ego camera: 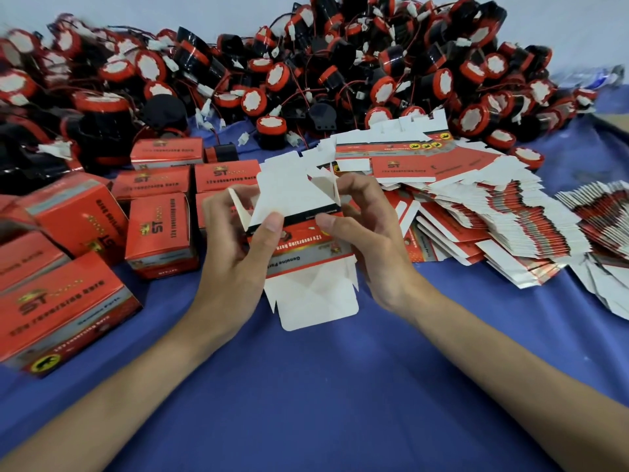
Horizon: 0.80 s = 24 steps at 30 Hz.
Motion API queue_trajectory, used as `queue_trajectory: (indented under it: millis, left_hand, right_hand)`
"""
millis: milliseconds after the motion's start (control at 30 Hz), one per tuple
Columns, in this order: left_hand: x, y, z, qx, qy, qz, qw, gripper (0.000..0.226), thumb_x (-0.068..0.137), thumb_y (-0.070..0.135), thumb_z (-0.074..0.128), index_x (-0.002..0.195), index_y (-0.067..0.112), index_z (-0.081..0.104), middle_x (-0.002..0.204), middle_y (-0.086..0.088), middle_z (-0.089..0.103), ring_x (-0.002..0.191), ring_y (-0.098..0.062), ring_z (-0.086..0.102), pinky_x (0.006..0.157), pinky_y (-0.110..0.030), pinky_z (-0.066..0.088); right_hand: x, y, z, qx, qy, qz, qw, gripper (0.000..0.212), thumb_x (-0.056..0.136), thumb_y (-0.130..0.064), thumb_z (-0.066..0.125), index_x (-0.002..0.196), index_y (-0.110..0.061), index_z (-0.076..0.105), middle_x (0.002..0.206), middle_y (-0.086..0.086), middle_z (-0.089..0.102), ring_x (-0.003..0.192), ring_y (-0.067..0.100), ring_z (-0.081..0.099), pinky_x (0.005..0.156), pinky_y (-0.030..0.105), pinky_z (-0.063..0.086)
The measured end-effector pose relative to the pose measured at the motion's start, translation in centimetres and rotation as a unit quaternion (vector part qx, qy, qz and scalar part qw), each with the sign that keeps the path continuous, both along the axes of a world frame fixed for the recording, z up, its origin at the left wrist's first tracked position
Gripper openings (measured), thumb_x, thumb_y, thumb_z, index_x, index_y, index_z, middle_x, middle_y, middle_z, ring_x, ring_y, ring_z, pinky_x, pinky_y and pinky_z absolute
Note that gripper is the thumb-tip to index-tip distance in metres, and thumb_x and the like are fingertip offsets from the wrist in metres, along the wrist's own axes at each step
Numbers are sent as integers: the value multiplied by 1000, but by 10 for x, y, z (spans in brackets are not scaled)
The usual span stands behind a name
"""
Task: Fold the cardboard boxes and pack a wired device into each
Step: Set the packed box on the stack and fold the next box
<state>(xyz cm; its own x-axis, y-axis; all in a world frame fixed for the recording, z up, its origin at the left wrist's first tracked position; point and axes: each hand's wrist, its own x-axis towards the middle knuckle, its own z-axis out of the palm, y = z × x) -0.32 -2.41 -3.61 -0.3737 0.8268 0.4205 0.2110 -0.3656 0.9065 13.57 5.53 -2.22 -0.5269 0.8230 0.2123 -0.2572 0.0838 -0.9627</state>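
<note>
A red and white cardboard box (299,253) is held above the blue table, partly unfolded, with white flaps sticking out at its far and near ends. My left hand (238,247) grips its left side, thumb on the black band. My right hand (364,233) grips its right side, fingers curled around the far flaps. A big heap of black and red wired devices (306,73) covers the far side of the table. Flat unfolded boxes (476,212) lie in a fanned stack to the right.
Several folded red boxes (156,233) stand and lie at the left, the nearest one (61,311) on its side. More flat blanks (602,212) lie at the far right edge. The blue cloth (323,386) covers the table between my forearms.
</note>
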Motion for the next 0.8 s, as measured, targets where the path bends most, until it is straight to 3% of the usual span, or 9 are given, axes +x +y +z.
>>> queue_trajectory:
  millis: [100, 200, 333, 400, 467, 600, 667, 800]
  left_hand:
    - [-1, 1, -1, 12, -29, -19, 999, 23, 91, 28, 52, 111, 25, 40, 101, 19, 59, 93, 4, 62, 73, -13, 50]
    - [-1, 2, -2, 15, -30, -9, 999, 23, 88, 28, 54, 106, 27, 39, 100, 19, 57, 90, 7, 62, 71, -11, 50]
    - [-2, 3, -1, 5, -34, -2, 999, 24, 87, 30, 54, 102, 27, 36, 100, 17, 55, 86, 9, 61, 71, -11, 49]
    - [-1, 2, 0, 6, -29, 0, 1000, 24, 87, 29, 54, 102, 27, 35, 104, 9, 51, 85, 9, 60, 71, -11, 49]
    - [1, 1, 1, 9, -16, 9, 1000, 23, 88, 29, 53, 102, 26, 35, 105, 5, 49, 84, 10, 59, 71, -9, 48]
    - [0, 2, 2, 3, -13, -11, 1000, 24, 90, 29, 52, 111, 26, 41, 103, 20, 59, 93, 8, 60, 75, -10, 48]
    - [-1, 2, 2, -5, -20, -32, 999, 27, 92, 30, 49, 118, 27, 46, 104, 26, 63, 99, 3, 62, 77, -12, 49]
    - [0, 2, 3, -21, -32, -65, 997, 29, 93, 32, 44, 119, 27, 56, 106, 15, 69, 99, -4, 66, 75, -13, 51]
  right_hand:
    - [1, 3, 1, -2, 5, 7, 1000, 21, 76, -16, 66, 92, -26, 58, 103, 14, 59, 104, 39, 57, 86, 50, 52]
    - [2, 4, 1, 9, -3, 2, 1000, 15, 79, -19, 64, 94, -24, 63, 109, 23, 59, 108, 43, 57, 91, 53, 50]
    - [-1, -1, 1, 25, -1, -28, 999, 26, 79, -19, 64, 104, -11, 62, 120, 26, 51, 110, 40, 57, 93, 53, 52]
    - [-2, -3, -1, 33, 9, -41, 999, 25, 79, -17, 64, 103, -13, 62, 120, 23, 52, 109, 37, 58, 92, 53, 52]
    - [-3, -4, -1, 22, 34, -26, 999, 28, 79, -15, 63, 106, -18, 60, 113, 17, 56, 103, 29, 60, 86, 42, 53]
    - [-1, -3, 0, 42, 55, -1, 998, 46, 81, -10, 60, 122, -23, 47, 96, 1, 54, 94, 16, 56, 79, 29, 50]
    - [0, -4, 1, 65, 41, 6, 997, 45, 84, -11, 57, 124, -28, 46, 91, -3, 52, 88, 14, 56, 78, 31, 50]
    - [-3, -9, -1, 88, 11, -12, 996, 33, 91, -17, 50, 124, -23, 54, 92, 2, 58, 92, 17, 59, 80, 33, 54]
